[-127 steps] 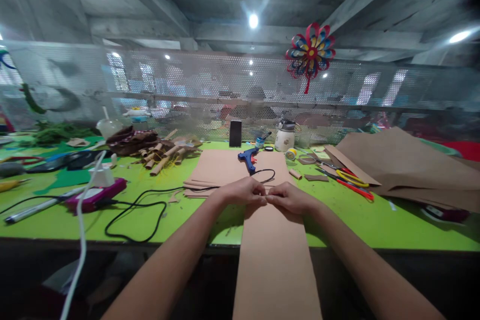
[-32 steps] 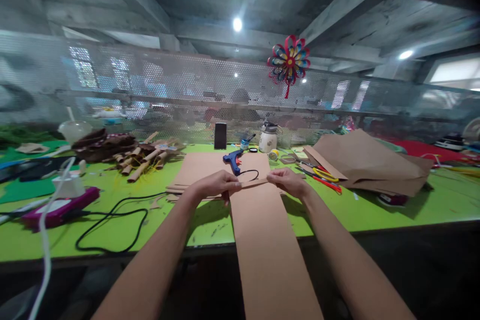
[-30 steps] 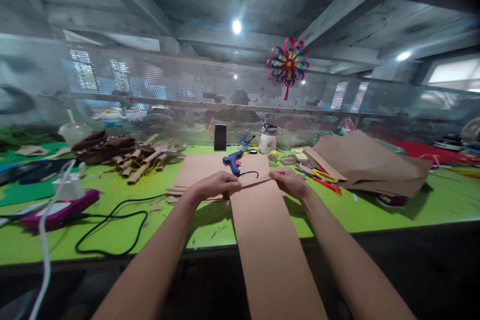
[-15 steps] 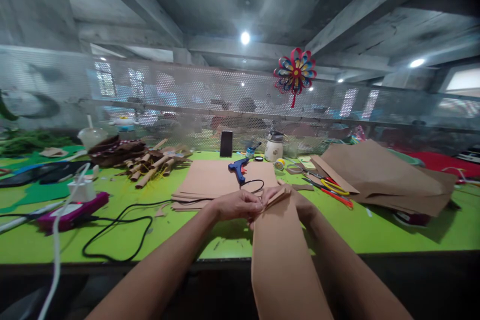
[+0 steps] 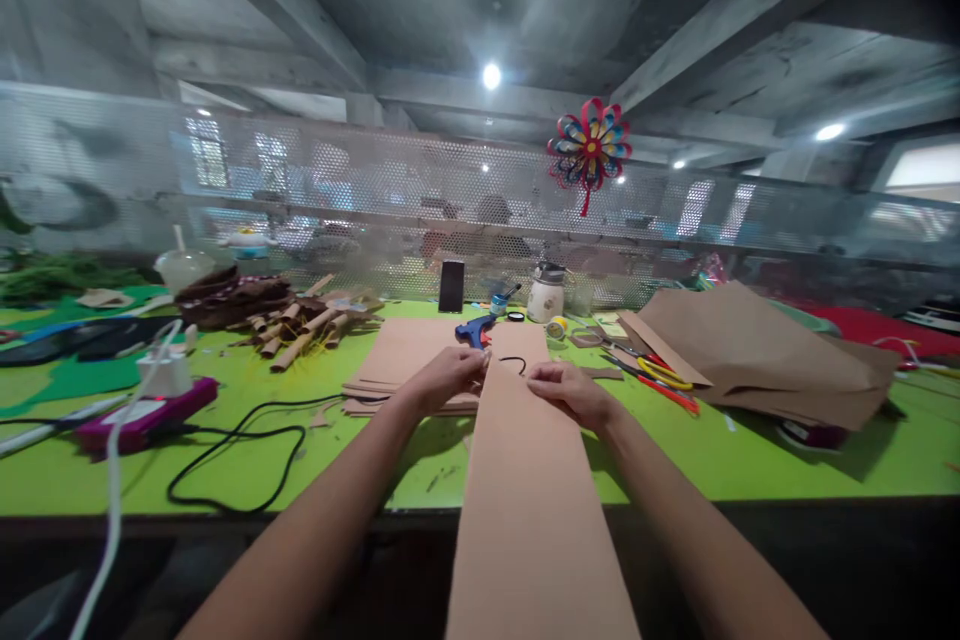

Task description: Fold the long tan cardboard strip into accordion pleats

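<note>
A long strip of brown kraft paper [image 5: 536, 500] runs from the green table down past its front edge toward me. My left hand [image 5: 450, 372] pinches the strip's far left corner, fingers closed. On the far right edge, my right hand [image 5: 574, 390] grips the paper between thumb and fingers. Just beyond my left hand, a blue glue gun [image 5: 474, 330] lies on a stack of brown paper sheets [image 5: 405, 350]. The strip covers part of that stack and of the glue gun's black cord.
Scissors and red-handled tools [image 5: 667, 390] lie right of the strip, before a large brown paper pile [image 5: 750, 340]. Rolled paper tubes [image 5: 300, 345] sit at left, with a purple power strip [image 5: 146, 415] and looped black cable [image 5: 232, 440]. A jar [image 5: 547, 292] and phone [image 5: 451, 286] stand behind.
My hands have moved apart. The strip's far end, folded over and bunched between my fingers before, now lies flat and spread. My right hand has come into view on the right edge.
</note>
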`<state>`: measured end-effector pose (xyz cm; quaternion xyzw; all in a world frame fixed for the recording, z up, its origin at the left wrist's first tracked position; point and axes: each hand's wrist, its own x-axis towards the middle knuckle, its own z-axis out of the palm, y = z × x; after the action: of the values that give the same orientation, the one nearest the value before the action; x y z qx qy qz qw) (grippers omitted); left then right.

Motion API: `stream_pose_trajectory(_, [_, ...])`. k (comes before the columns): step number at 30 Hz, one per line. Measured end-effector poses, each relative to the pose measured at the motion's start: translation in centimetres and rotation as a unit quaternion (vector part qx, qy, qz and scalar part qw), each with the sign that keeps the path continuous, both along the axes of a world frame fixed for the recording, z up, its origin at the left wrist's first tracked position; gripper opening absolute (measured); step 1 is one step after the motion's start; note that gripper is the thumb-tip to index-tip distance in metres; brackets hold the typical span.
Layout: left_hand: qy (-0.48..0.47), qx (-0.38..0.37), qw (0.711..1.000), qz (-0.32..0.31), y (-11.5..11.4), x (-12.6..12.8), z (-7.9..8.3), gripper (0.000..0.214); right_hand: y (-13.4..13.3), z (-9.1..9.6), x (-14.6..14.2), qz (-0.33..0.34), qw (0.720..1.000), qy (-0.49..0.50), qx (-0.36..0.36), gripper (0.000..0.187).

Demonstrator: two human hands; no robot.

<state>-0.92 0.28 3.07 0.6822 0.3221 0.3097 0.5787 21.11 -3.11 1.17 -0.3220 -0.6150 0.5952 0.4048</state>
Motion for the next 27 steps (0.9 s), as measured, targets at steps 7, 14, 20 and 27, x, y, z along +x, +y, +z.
stream_pose_trajectory(7, [0.157, 0.087, 0.981, -0.075, -0.46, 0.43, -0.84, 0.050, 0.34, -0.39, -0.37, 0.048, 0.981, -0.162, 0.091, 0.037])
stream_pose_trajectory(14, [0.190, 0.160, 0.966, -0.070, -0.70, 0.73, -0.79, 0.037, 0.32, -0.42, -0.46, -0.016, 0.975, -0.187, 0.117, 0.041])
stream_pose_trajectory(20, [0.188, 0.192, 0.962, -0.049, -0.02, 0.12, -0.94, 0.032, 0.29, -0.44, -0.48, -0.046, 0.972, -0.189, 0.135, 0.039])
stream_pose_trajectory(27, [0.212, 0.242, 0.946, -0.038, 0.10, -0.13, -0.86, 0.022, 0.50, -0.90, -0.87, -0.106, 0.969, -0.167, 0.145, 0.030])
